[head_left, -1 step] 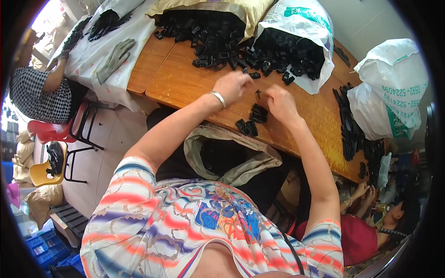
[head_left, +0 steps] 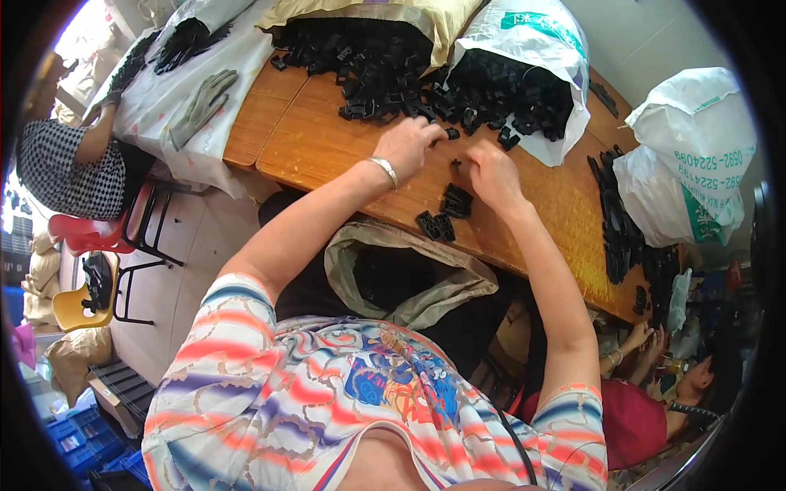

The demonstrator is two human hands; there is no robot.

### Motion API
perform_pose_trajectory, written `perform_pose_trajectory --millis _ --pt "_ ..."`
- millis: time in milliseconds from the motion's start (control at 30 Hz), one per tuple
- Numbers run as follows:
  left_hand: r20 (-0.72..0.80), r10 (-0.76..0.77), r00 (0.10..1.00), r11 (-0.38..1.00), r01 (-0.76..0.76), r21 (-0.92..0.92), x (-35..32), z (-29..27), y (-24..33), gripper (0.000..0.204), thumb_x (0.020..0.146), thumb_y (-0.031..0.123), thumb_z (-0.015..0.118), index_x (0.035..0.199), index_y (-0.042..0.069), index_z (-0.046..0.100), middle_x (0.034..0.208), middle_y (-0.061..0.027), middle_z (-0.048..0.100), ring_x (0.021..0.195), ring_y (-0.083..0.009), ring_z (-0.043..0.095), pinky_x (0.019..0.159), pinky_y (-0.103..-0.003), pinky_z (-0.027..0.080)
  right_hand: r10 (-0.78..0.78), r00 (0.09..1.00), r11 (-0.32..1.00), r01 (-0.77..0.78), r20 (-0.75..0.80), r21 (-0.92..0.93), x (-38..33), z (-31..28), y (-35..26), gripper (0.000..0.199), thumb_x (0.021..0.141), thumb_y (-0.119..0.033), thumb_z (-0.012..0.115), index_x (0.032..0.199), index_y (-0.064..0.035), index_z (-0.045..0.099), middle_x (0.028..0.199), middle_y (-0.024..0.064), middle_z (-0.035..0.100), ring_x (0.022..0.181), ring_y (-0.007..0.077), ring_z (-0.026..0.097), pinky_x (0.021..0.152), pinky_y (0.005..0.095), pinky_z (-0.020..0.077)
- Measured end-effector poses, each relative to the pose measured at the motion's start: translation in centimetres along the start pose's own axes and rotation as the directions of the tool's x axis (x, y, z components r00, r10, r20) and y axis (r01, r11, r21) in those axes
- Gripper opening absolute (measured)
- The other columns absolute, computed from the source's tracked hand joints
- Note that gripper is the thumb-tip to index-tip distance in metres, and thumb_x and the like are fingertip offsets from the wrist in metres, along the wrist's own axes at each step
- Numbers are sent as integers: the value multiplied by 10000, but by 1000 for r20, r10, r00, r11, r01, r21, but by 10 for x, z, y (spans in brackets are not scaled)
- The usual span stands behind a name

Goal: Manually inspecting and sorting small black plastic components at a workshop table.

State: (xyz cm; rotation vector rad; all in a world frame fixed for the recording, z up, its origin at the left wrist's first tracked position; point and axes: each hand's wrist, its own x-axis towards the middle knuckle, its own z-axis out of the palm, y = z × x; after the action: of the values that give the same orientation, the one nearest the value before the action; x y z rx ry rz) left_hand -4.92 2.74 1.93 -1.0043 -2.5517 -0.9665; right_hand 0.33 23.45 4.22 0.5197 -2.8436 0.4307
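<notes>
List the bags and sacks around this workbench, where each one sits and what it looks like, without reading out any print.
White sack: far side of the wooden table, open, spilling black plastic parts, green print patch.
Yellow sack: far edge, left of the white one, also full of black parts.
White bag: right end, bulging, green print.
Beige bag: below the near edge, open, dark inside.

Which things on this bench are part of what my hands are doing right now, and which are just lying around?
In use:
left hand at the heap of black plastic parts
right hand by a small black piece
black parts stacked at the table edge
open sack below the table edge

Lying about:
grey gloves
white bags at right
red stool
</notes>
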Motion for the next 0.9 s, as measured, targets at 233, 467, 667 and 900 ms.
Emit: perform_pose_trajectory --millis 233,467,667,900 --pt "37 282 959 905 -279 322 32 6 -25 221 757 74 652 972 124 657 924 -88 548 928 -270 553 781 -355 510 13 995 996 -22 -97 -91 50 34 15 211 788 -64 668 998 -81 653 992 108 598 982 342 599 772 447 509" --pt "71 91 993 988 -99 115 20 3 0 276 708 216 797 871 78 623 924 -95 599 945 -280 588 794 -376 523 171 978 949 -131 -117 287 9 6 37 190 899 -143 615 1041 -18 636 885 119 666 676 227 633 635 330 499" --pt "197 -218 956 974 199 111 20 1 30 361 777 244 756 1010 51 560 919 -147 660 969 -330 642 820 -384 522 522 840 749 -536 150 390 -35 -5 24 247 938 -251 578 965 -24 674 868 197 685 848 356 664 746 426 502" --pt "263 120 957 948 -189 256 20 6 17 419 764 39 680 1165 125 593 1083 -147 595 1037 -312 604 816 -361 540 453 892 872 -443 -2 208 -55 -5 25 269 913 -301 613 948 -38 659 875 205 682 863 395 647 739 474 493"
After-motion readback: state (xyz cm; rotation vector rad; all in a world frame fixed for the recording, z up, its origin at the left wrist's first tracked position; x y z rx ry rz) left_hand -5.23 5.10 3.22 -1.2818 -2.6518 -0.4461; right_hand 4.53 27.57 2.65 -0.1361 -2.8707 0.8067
